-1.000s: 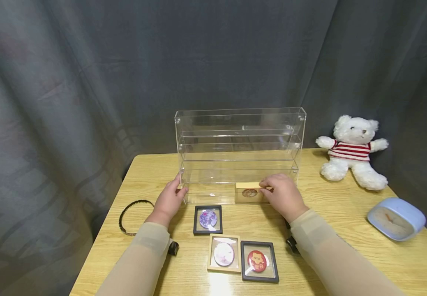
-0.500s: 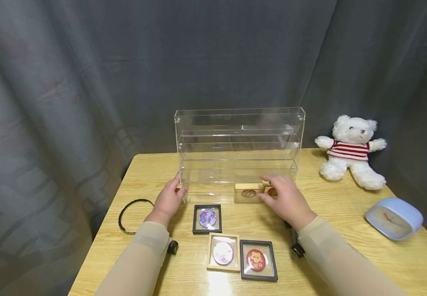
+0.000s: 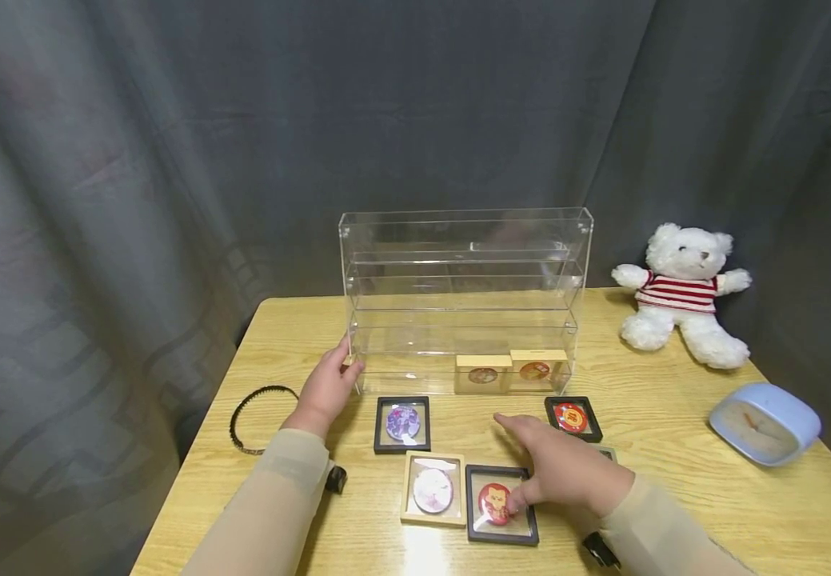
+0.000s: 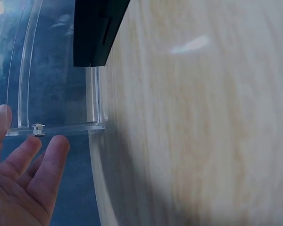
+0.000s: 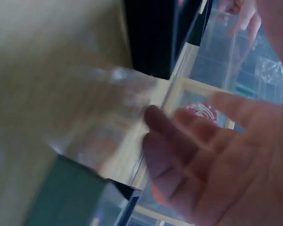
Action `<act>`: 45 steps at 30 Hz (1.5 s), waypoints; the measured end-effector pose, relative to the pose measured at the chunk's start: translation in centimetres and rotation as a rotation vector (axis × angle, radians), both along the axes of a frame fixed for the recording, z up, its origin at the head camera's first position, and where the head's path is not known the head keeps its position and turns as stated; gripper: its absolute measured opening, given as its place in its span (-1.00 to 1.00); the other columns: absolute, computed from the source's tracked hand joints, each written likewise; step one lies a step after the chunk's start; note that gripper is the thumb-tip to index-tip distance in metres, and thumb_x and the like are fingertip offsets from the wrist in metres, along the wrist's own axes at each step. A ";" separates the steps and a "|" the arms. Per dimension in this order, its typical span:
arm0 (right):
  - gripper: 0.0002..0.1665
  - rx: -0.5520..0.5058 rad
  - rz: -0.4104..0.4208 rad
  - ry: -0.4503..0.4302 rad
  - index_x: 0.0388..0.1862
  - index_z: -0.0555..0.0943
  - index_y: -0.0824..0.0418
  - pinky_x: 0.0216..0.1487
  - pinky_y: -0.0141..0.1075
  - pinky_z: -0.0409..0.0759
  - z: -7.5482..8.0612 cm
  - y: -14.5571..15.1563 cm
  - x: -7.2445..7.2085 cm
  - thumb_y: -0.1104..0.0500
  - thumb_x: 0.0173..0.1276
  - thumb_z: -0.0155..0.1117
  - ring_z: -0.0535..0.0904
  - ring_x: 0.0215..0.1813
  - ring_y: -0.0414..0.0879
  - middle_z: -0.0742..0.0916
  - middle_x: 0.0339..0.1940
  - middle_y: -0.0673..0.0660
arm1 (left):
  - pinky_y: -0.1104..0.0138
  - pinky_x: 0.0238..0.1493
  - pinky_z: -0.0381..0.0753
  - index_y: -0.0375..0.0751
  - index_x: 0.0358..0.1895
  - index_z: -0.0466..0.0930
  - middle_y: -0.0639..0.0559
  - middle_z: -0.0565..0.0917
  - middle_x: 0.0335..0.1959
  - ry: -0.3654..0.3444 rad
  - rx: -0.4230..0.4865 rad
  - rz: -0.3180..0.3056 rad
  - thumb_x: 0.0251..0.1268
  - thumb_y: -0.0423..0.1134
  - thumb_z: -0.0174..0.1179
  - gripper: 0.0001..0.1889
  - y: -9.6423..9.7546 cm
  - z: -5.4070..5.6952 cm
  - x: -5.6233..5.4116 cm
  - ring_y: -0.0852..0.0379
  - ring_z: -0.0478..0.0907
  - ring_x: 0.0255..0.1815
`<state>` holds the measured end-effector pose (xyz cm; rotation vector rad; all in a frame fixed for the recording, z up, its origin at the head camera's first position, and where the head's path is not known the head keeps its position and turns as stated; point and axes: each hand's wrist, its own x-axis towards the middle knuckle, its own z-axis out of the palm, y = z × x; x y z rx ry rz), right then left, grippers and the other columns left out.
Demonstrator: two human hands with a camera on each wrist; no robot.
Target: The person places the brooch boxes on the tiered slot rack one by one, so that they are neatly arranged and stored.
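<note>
Left hand: holds the left end panel of the clear display rack near its base, thumb on one side, fingers on the other.
Right hand: well apart from the left; fingers extended, thumb parted from them. The thumb overlaps the red-badge frame; contact cannot be determined.
Red-badge frame: black, flat, badge upward, near the front edge of the table. Outline roughly square, without a distinct long axis; sides slightly rotated relative to the rack.
Light wooden frame: flat, just beside the red-badge frame, left side.
Purple-badge frame: flat, before the rack's front left corner.
Orange-badge frame: flat, beyond the right hand, before the rack's front right corner.
Partly hidden frame: mostly covered by the right hand.
Display rack: upright, long axis left to right. Two wood-coloured frames stand side by side in its bottom tier, right half.
Headband: near the table's left edge.
Teddy bear: table's rear right corner.
Blue clock: near the right edge.
</note>
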<state>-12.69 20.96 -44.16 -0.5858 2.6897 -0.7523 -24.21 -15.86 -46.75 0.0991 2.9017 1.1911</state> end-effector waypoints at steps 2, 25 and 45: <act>0.45 0.026 0.020 -0.043 0.50 0.30 0.23 0.22 0.19 0.43 -0.4 0.2 0.6 -0.30 -0.38 0.70 0.33 0.38 0.26 0.39 0.43 0.31 | -0.12 0.18 0.48 0.29 0.61 -0.06 -0.13 0.33 0.43 -0.001 -0.001 0.001 0.54 0.04 0.04 -0.31 0.0 0.0 0.0 -0.14 0.50 0.18; -0.13 -0.219 -0.079 -0.064 0.17 0.49 0.06 -0.33 -0.26 0.55 -1.5 1.7 1.1 0.08 -0.15 0.72 0.53 -0.33 -0.12 0.64 -0.29 -0.04 | -0.10 0.13 0.52 0.24 0.60 -0.01 -0.13 0.36 0.41 0.024 -0.001 0.017 0.55 -0.01 0.05 -0.33 0.1 -0.2 0.4 -0.13 0.54 0.13; -0.40 -0.329 -0.215 0.258 0.23 0.56 0.06 -0.31 -0.23 0.63 3.5 -3.0 -6.4 0.18 0.20 0.53 0.64 -0.27 -0.23 0.71 -0.22 -0.06 | -0.13 0.14 0.51 0.27 0.60 0.01 -0.15 0.38 0.39 0.046 -0.011 0.012 0.55 0.02 0.04 -0.34 0.0 -0.3 0.2 -0.16 0.54 0.13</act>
